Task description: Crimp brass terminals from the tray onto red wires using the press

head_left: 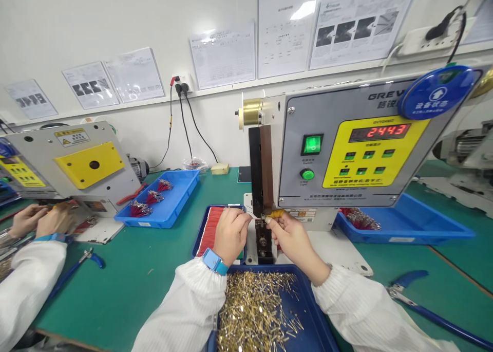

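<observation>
My left hand, with a blue wrist strap, is closed in a pinch on a thin wire at the left of the crimping machine's die. From the right, my right hand pinches at the same spot; its fingers hide what they hold. A yellow cover sits on its index finger. Below both hands is a dark blue tray with a heap of small gold metal pins. Red wires lie in a smaller tray beside my left hand.
The machine's panel rises at right. Blue trays hold bundled red wires. Blue-handled cutters lie at right, another pair at left. At far left, a co-worker's hands are at another machine.
</observation>
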A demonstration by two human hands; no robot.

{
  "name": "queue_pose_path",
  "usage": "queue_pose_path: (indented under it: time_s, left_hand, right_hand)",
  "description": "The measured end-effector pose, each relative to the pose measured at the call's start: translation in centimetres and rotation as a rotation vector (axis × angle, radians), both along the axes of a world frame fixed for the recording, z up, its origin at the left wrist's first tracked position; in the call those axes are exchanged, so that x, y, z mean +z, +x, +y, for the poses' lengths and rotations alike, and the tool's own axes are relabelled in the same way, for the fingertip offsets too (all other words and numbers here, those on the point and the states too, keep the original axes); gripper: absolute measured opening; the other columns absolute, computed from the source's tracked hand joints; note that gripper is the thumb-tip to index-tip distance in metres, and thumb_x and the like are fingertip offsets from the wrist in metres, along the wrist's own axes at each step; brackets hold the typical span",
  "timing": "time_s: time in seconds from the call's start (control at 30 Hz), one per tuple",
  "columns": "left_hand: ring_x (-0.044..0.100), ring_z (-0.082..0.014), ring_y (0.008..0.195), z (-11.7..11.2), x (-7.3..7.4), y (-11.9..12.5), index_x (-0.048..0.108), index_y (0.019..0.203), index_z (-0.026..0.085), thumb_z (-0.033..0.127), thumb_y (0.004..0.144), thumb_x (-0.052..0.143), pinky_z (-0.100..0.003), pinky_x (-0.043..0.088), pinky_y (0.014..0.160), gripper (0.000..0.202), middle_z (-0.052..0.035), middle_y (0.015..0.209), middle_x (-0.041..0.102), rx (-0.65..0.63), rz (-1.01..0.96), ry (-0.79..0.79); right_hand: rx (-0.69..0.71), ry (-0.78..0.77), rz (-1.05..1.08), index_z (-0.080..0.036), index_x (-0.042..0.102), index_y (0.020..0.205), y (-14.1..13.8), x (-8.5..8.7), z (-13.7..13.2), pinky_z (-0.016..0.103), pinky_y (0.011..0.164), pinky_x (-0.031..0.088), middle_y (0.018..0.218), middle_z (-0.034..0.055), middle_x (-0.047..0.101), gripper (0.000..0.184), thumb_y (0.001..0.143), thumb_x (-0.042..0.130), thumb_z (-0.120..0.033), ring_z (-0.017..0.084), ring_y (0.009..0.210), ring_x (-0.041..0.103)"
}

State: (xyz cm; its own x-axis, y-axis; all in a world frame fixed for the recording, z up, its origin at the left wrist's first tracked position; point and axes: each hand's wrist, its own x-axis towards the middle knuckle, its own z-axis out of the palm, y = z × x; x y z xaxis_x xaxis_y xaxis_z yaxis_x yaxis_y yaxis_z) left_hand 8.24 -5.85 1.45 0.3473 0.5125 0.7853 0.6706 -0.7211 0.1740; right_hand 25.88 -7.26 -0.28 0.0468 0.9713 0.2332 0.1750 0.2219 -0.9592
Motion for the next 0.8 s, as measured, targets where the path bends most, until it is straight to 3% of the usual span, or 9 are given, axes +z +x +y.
queue_pose_path:
  time_s: [0.1,0.17,0.27,0.4,0.5,0.63,0.8]
  left_hand:
    - [0.052,-0.0188,0.088,0.0,0.0,0.0,0.062,0.093,0.017,0.016,0.094,0.048,-0.032,0.045,0.077,0.014,-0.0062,0.088,0.06,-0.006,-0.009,-0.009]
    - [0.052,-0.0189,0.089,0.0,0.1,-0.1,0.062,0.093,0.017,0.017,0.094,0.049,-0.033,0.045,0.078,0.013,-0.0062,0.089,0.06,-0.009,-0.018,-0.017]
    - [0.052,-0.0189,0.089,0.0,0.1,0.0,0.062,0.092,0.017,0.017,0.094,0.049,-0.033,0.045,0.078,0.013,-0.0062,0.089,0.06,-0.013,-0.024,-0.017]
    - [0.052,-0.0187,0.087,0.1,0.2,0.0,0.062,0.091,0.016,0.016,0.094,0.049,-0.032,0.045,0.077,0.012,-0.0062,0.088,0.06,-0.026,-0.028,-0.003]
    - [0.052,-0.0185,0.086,0.1,0.2,0.0,0.061,0.091,0.017,0.015,0.093,0.049,-0.032,0.045,0.076,0.012,-0.006,0.087,0.059,-0.03,-0.022,-0.006]
    - [0.053,-0.0186,0.088,0.0,0.0,-0.1,0.061,0.091,0.017,0.015,0.093,0.05,-0.032,0.046,0.077,0.012,-0.0061,0.088,0.059,-0.032,-0.022,-0.001]
    - [0.054,-0.0183,0.088,0.3,0.2,0.1,0.061,0.09,0.017,0.015,0.093,0.049,-0.031,0.046,0.078,0.012,-0.0059,0.088,0.06,-0.031,-0.018,-0.006]
  right_hand:
    - [-0.02,0.006,-0.059,-0.02,0.047,0.08,0.1,0.5,0.1,0.026,0.046,0.042,0.064,0.0002,0.057,0.031,0.084,0.05,-0.05,0.013,0.047,0.052]
    - [-0.037,0.012,-0.219,-0.02,0.048,0.077,0.8,1.4,0.2,0.027,0.049,0.042,0.061,0.0004,0.057,0.026,0.087,0.047,-0.044,0.014,0.049,0.052]
    - [0.005,0.02,-0.584,-0.019,0.05,0.07,3.5,3.5,0.5,0.029,0.058,0.042,0.059,0.0024,0.056,0.024,0.089,0.04,-0.031,0.016,0.053,0.054]
    - [0.037,0.05,-0.928,-0.017,0.058,0.076,7.9,5.5,0.6,0.029,0.067,0.043,0.077,0.0088,0.063,0.02,0.083,0.04,-0.015,0.019,0.069,0.058]
    - [0.064,0.013,-1.019,-0.016,0.063,0.091,9.3,5.8,0.4,0.028,0.068,0.044,0.084,0.0099,0.065,0.026,0.078,0.041,-0.009,0.02,0.075,0.059]
    - [0.142,-0.044,-1.063,-0.013,0.062,0.099,8.8,5.2,0.2,0.029,0.074,0.046,0.1,0.0134,0.065,0.027,0.079,0.045,-0.01,0.022,0.085,0.06]
    - [0.042,-0.073,-1.046,-0.013,0.062,0.105,8.7,4.7,0.7,0.03,0.073,0.047,0.107,0.0148,0.064,0.028,0.081,0.048,-0.015,0.025,0.091,0.06]
